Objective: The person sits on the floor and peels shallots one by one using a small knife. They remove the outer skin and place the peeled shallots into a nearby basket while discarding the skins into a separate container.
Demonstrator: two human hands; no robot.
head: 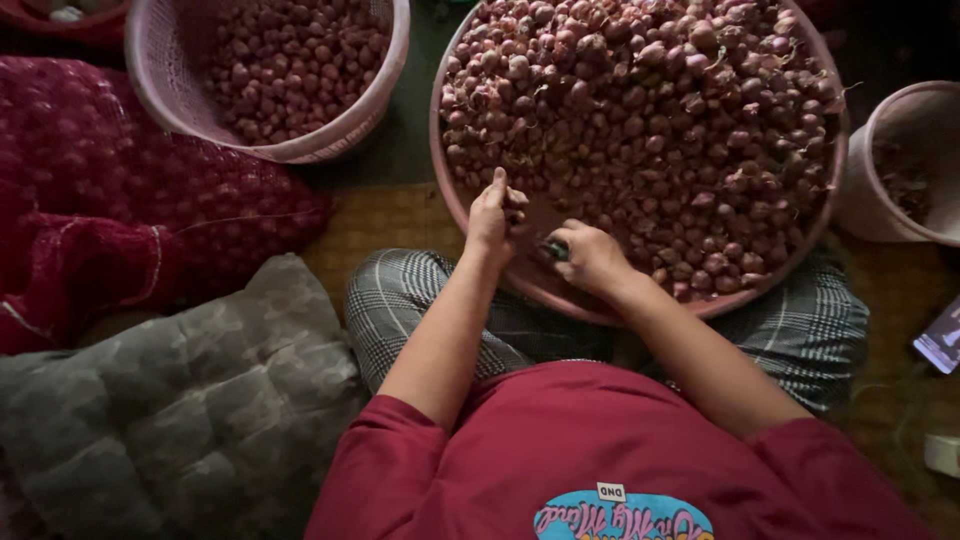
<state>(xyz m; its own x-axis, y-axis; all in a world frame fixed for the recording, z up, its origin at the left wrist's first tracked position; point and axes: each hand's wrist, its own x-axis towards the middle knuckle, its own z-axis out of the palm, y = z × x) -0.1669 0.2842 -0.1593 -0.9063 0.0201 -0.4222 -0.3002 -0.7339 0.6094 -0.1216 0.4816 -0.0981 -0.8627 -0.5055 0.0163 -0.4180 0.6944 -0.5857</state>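
Your left hand (495, 215) pinches a shallot (516, 198) at the near rim of the large pink basin (520, 280), which is heaped with shallots. Your right hand (590, 258) is closed around a small greenish tool (557, 250) just beside it. A pink basket (250, 140) of shallots stands at far left.

Small shallot (515, 200) at tray's near edge
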